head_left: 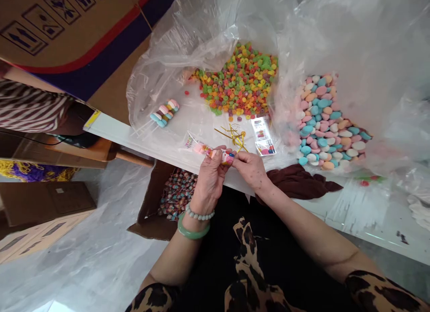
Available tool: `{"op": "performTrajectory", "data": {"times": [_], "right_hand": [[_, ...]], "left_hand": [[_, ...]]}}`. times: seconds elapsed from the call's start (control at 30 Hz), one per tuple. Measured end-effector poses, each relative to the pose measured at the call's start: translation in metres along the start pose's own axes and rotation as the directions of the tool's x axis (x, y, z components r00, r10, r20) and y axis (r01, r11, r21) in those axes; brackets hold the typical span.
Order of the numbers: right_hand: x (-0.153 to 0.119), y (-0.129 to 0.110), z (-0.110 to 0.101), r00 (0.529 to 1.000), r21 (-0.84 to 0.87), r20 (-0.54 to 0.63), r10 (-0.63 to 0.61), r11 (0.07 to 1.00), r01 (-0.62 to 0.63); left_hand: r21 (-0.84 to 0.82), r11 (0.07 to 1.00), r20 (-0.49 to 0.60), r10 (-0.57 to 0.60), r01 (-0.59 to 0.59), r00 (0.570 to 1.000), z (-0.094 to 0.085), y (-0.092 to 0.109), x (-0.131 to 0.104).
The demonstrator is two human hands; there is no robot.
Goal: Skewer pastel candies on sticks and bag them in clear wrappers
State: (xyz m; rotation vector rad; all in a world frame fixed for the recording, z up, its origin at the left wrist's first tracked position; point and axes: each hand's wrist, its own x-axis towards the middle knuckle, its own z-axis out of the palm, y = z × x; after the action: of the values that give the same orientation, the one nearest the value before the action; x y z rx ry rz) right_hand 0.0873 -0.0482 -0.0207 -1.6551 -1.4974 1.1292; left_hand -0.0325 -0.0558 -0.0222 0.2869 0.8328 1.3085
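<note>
A small clear candy packet (193, 143) with pink and orange sweets inside is gripped by my left hand (212, 171), its printed end sticking out to the left. My right hand (250, 168) pinches the packet's other end, close to my left fingertips. Just beyond my hands lie gold twist ties (236, 136). A stack of printed silvery wrappers (264, 136) rests right of the ties. Marshmallow skewers (165, 113) in pink, blue and white lie to the left on the plastic.
Ring gummies (243, 81) and pastel oval candies (324, 119) lie on plastic. A brown cloth (300, 181) and white sticks (358, 207) are at right. Below the table edge, an open carton (148, 215) holds wrapped sweets. A large carton (74, 34) and a striped sleeve (30, 106) are at left.
</note>
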Motion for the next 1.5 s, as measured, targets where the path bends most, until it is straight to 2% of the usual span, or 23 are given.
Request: {"op": "performTrajectory", "data": {"times": [0.1,0.17,0.3,0.4,0.47,0.57,0.7,0.83,0.9,1.07,1.17,1.23,1.3,1.37,1.43,1.5], "right_hand": [[0.0,-0.003,0.0,0.992,-0.251,-0.11,-0.055,0.968,0.025],[-0.001,-0.004,-0.003,0.986,-0.312,-0.118,-0.116,0.947,0.074],[-0.003,0.0,-0.012,0.983,-0.116,0.05,-0.178,0.976,0.183],[-0.005,0.004,-0.016,0.983,-0.014,0.13,-0.129,0.991,0.132],[-0.006,0.003,-0.015,0.985,0.061,0.14,-0.103,0.994,0.096],[-0.007,0.001,-0.013,0.985,0.11,0.106,-0.139,0.986,0.127],[-0.008,0.003,-0.011,0.971,-0.046,0.061,-0.231,0.971,0.234],[-0.007,0.007,-0.004,0.918,-0.265,-0.092,-0.385,0.899,0.35],[-0.004,0.008,0.0,0.893,-0.318,-0.091,-0.44,0.863,0.393],[-0.004,0.007,0.002,0.812,-0.434,0.032,-0.582,0.724,0.536],[-0.011,0.007,0.005,0.754,-0.526,0.029,-0.656,0.631,0.57],[-0.018,0.006,0.007,0.738,-0.51,0.047,-0.673,0.619,0.597],[-0.023,0.001,0.008,0.758,-0.412,0.064,-0.649,0.675,0.612],[-0.025,-0.006,0.006,0.827,-0.263,0.033,-0.562,0.793,0.549],[-0.022,-0.014,0.003,0.922,-0.061,-0.005,-0.388,0.92,0.387],[-0.016,-0.021,0.003,0.984,0.233,0.069,-0.162,0.962,0.142]], "left_hand": [[0.002,1.0,-0.007,0.01,-0.01,1.0,0.007,-0.011,-0.005],[0.007,1.0,0.016,0.005,-0.005,1.0,0.008,-0.012,-0.003],[0.024,1.0,0.017,-0.014,0.014,1.0,0.001,0.003,0.007],[0.104,0.994,-0.006,-0.02,0.02,1.0,-0.007,0.014,0.011],[0.18,0.984,-0.005,-0.015,0.016,1.0,-0.01,0.017,0.01],[0.223,0.975,-0.011,-0.006,0.008,1.0,-0.01,0.018,0.007],[0.162,0.983,-0.026,-0.078,0.081,0.997,-0.009,0.017,0.006],[0.082,0.968,-0.006,-0.239,0.239,0.971,-0.002,0.011,0.002],[0.06,0.954,0.021,-0.295,0.293,0.955,0.001,0.008,-0.001],[0.024,0.961,0.075,-0.278,0.277,0.958,-0.003,0.014,-0.006],[-0.004,0.967,0.022,-0.255,0.255,0.967,-0.009,0.019,-0.006],[-0.016,0.98,-0.053,-0.2,0.2,0.978,-0.011,0.019,-0.004],[-0.015,0.99,-0.114,-0.142,0.141,0.983,-0.012,0.017,-0.002],[0.005,0.995,-0.11,-0.096,0.098,0.989,-0.011,0.015,-0.001],[0.043,0.998,-0.058,-0.032,0.035,0.998,-0.009,0.014,-0.002],[0.091,0.996,-0.03,0.013,-0.01,0.999,-0.004,0.015,-0.005]]}}
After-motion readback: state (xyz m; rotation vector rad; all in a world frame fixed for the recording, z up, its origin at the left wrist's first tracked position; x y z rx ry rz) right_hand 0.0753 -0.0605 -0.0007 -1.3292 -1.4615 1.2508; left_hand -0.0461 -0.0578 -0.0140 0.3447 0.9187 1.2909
